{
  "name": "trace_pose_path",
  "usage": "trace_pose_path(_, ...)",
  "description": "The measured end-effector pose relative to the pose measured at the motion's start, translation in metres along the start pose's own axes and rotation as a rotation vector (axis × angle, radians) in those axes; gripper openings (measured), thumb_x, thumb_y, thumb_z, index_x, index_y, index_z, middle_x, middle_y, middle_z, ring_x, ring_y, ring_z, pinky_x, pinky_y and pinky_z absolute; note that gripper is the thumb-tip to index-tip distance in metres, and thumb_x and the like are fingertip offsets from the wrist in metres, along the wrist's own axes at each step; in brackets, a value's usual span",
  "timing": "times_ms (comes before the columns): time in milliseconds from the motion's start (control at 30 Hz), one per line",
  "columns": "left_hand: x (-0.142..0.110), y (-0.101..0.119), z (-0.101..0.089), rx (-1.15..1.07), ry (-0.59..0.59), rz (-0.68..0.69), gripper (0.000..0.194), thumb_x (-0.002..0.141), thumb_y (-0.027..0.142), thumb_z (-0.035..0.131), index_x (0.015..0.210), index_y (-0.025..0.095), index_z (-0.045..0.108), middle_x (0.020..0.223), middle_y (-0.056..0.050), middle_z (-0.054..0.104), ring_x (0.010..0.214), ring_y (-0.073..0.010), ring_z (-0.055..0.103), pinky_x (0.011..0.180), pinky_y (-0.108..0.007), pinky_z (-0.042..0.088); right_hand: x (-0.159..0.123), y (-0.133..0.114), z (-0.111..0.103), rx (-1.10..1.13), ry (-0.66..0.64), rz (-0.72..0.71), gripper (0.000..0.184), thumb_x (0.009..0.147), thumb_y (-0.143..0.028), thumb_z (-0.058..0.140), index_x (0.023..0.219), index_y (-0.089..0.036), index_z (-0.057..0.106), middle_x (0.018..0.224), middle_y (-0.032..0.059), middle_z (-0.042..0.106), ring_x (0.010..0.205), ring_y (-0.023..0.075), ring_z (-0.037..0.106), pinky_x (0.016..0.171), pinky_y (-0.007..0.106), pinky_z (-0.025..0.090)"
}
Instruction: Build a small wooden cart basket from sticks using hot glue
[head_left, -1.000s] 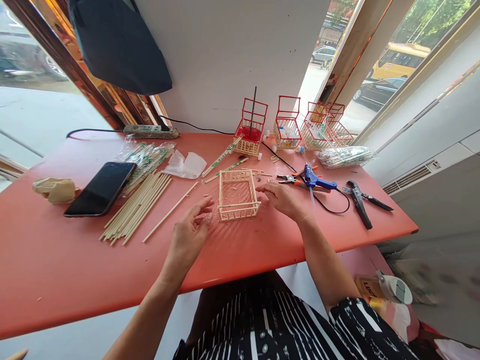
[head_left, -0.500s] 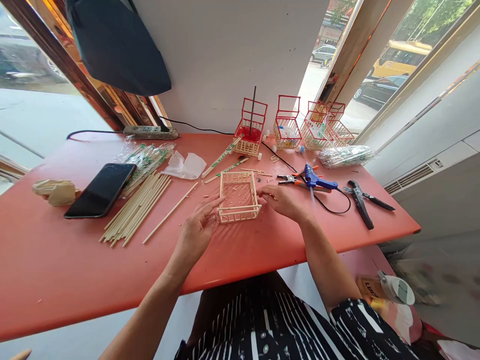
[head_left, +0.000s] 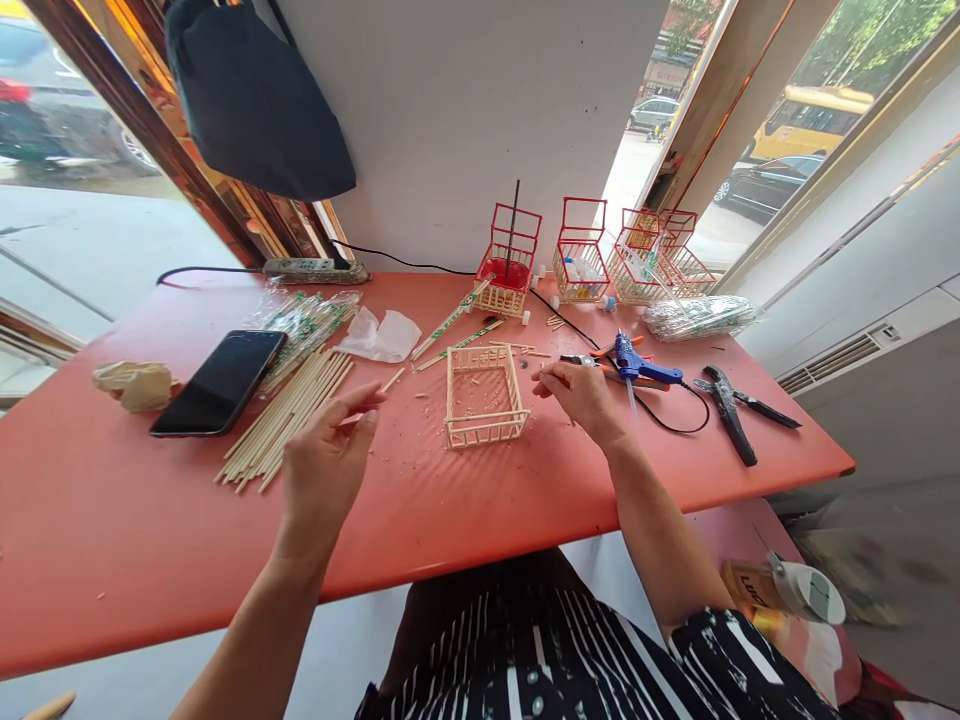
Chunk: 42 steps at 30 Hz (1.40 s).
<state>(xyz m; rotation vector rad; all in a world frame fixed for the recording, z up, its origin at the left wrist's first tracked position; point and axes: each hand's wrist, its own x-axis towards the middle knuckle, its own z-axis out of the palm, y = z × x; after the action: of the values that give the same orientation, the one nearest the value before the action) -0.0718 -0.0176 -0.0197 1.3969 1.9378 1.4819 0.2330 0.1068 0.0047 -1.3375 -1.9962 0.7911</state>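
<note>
A small wooden stick frame point(head_left: 486, 430) with short upright rails stands on the red table. To its left, my left hand point(head_left: 330, 465) hovers over a single loose wooden stick point(head_left: 393, 380), fingers stretched and thumb apart. The hand hides most of that stick, and no grip on it shows. My right hand point(head_left: 577, 395) is just right of the frame, apart from it, its fingers loosely bent with nothing visible in them. A bundle of wooden sticks point(head_left: 289, 420) lies beyond my left hand. The blue glue gun point(head_left: 645, 365) rests right of my right hand.
Pliers point(head_left: 727, 410) lie at the right. A black phone point(head_left: 219, 383) and packaged sticks point(head_left: 311, 325) are at the left. Red-topped stick baskets point(head_left: 581, 250) line the back. A black cord point(head_left: 562, 320) crosses the table. Wood scraps surround the frame.
My left hand has left the frame's side and moved left over the loose stick. My right hand has drawn slightly away from the frame, its fingers more bent. The view has shifted slightly.
</note>
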Motion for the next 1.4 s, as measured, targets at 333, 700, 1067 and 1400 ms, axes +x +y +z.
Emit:
trace_pose_path(333, 0.026, -0.005, -0.036, 0.29, 0.073, -0.065, 0.036, 0.092, 0.043, 0.061, 0.118, 0.027, 0.079, 0.116, -0.002, 0.081, 0.083, -0.0199, 0.072, 0.088, -0.034, 0.056, 0.0, -0.005, -0.002, 0.026, 0.206, 0.063, 0.055, 0.103, -0.055, 0.054, 0.063, -0.02, 0.067, 0.053, 0.0004, 0.067, 0.051, 0.0126, 0.066, 0.06, 0.023, 0.049)
trace_pose_path(700, 0.03, -0.019, -0.038, 0.572, -0.112, -0.034, 0.041, 0.088, 0.046, 0.052, 0.107, 0.024, 0.08, 0.106, -0.008, 0.08, 0.077, -0.0249, 0.067, 0.086, -0.04, 0.05, -0.002, -0.007, -0.015, 0.248, 0.628, 0.004, 0.067, 0.1, -0.075, 0.045, 0.074, -0.019, 0.072, 0.059, 0.0034, 0.069, 0.055, 0.0152, 0.065, 0.059, 0.026, 0.052)
trace_pose_path(1067, 0.026, -0.029, -0.037, 0.644, -0.198, 0.055, 0.033, 0.09, 0.048, 0.054, 0.096, 0.026, 0.077, 0.102, -0.01, 0.079, 0.098, -0.0328, 0.068, 0.087, -0.041, 0.051, -0.003, 0.0, -0.017, -0.536, 0.118, 0.171, 0.025, 0.099, -0.036, 0.066, 0.081, -0.021, 0.071, 0.086, 0.0067, 0.078, 0.084, 0.0203, 0.072, 0.072, 0.027, 0.046)
trace_pose_path(1400, 0.028, -0.018, -0.028, 0.614, -0.191, 0.082, 0.038, 0.091, 0.047, 0.051, 0.103, 0.023, 0.078, 0.108, -0.012, 0.079, 0.097, -0.0318, 0.068, 0.089, -0.041, 0.05, -0.013, -0.007, -0.012, -0.681, -0.101, 0.276, 0.015, 0.089, -0.014, 0.072, 0.075, -0.019, 0.069, 0.083, 0.0153, 0.077, 0.085, 0.0293, 0.075, 0.074, 0.034, 0.05)
